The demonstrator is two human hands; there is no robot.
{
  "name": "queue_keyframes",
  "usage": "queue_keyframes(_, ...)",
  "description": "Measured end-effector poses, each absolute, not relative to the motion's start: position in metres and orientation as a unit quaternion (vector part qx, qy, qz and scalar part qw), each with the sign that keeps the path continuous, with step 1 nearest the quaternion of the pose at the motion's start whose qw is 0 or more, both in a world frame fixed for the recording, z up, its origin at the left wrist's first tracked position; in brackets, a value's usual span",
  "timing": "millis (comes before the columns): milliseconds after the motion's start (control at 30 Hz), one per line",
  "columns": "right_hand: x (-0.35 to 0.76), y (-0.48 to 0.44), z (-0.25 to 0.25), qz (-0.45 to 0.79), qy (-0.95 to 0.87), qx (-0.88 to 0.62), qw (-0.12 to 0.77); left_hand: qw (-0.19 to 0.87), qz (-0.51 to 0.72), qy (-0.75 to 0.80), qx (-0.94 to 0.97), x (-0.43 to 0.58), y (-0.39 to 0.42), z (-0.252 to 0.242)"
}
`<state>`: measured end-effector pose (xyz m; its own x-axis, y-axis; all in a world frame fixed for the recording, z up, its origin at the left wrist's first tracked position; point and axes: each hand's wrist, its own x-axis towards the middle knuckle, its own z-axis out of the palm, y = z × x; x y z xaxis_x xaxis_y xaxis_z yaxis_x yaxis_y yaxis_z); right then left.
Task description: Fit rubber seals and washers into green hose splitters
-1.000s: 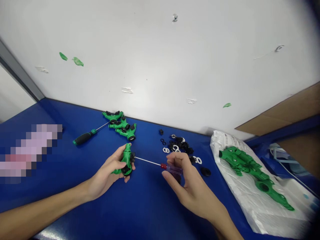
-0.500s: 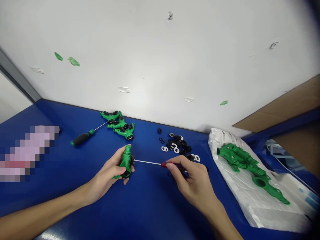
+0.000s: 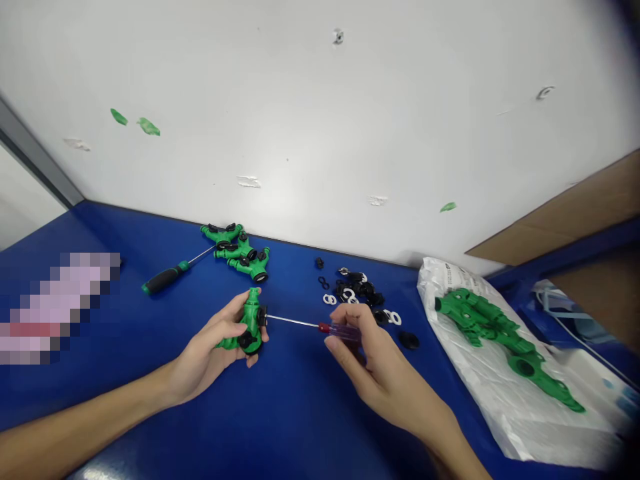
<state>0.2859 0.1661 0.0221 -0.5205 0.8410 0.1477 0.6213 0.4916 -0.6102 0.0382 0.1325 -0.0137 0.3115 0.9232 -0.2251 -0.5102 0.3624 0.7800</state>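
Left hand (image 3: 210,353) clamped round a green plastic hose splitter (image 3: 251,327), held over the blue workbench (image 3: 300,420). Right hand (image 3: 373,377) pinched, thumb against fingers, on a screwdriver (image 3: 345,332) with a clear purple handle; its steel shaft (image 3: 295,322) lay near level, tip meeting the black fitting (image 3: 261,316) on the splitter's side. We judged a square line and a firm left grip the sound way to work that fitting. Beyond the hands: 3 more splitters (image 3: 243,252), a black-handled screwdriver (image 3: 165,280), black and white washers (image 3: 356,290), and green moulded parts (image 3: 480,320) on a white plastic sack (image 3: 500,407).
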Motion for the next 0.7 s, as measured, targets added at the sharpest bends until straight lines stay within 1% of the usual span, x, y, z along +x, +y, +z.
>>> queue_keyframes(133, 0.285, 0.166, 0.019, 0.245, -0.823, -0.443, 0.257, 0.75, 0.472, 0.339, 0.315, 0.038, 0.132, -0.014)
queue_keyframes(233, 0.284, 0.165, 0.019, 0.231, -0.83, -0.447, 0.239, 0.744, 0.475, 0.351, 0.312, 0.038, 0.132, -0.014)
queue_keyframes(300, 0.285, 0.165, 0.02, 0.242, -0.835, -0.438, 0.227, 0.745, 0.476, 0.35, 0.309, 0.038, 0.133, -0.013)
queue_keyframes(400, 0.285, 0.166, 0.02, 0.239, -0.837, -0.415, 0.265, 0.75, 0.47, 0.34, 0.317, 0.037, 0.133, -0.014)
queue_keyframes(500, 0.281, 0.165, 0.019, 0.194, -0.841, -0.41, 0.293, 0.749, 0.471, 0.342, 0.317, 0.036, 0.134, -0.015)
queue_keyframes(567, 0.277, 0.163, 0.019, 0.189, -0.845, -0.42, 0.273, 0.744, 0.475, 0.354, 0.308, 0.035, 0.136, -0.013)
queue_keyframes(633, 0.276, 0.161, 0.02, 0.209, -0.84, -0.432, 0.254, 0.745, 0.474, 0.363, 0.298, 0.035, 0.137, -0.011)
queue_keyframes(700, 0.277, 0.16, 0.021, 0.234, -0.83, -0.438, 0.253, 0.752, 0.469, 0.36, 0.29, 0.035, 0.138, -0.009)
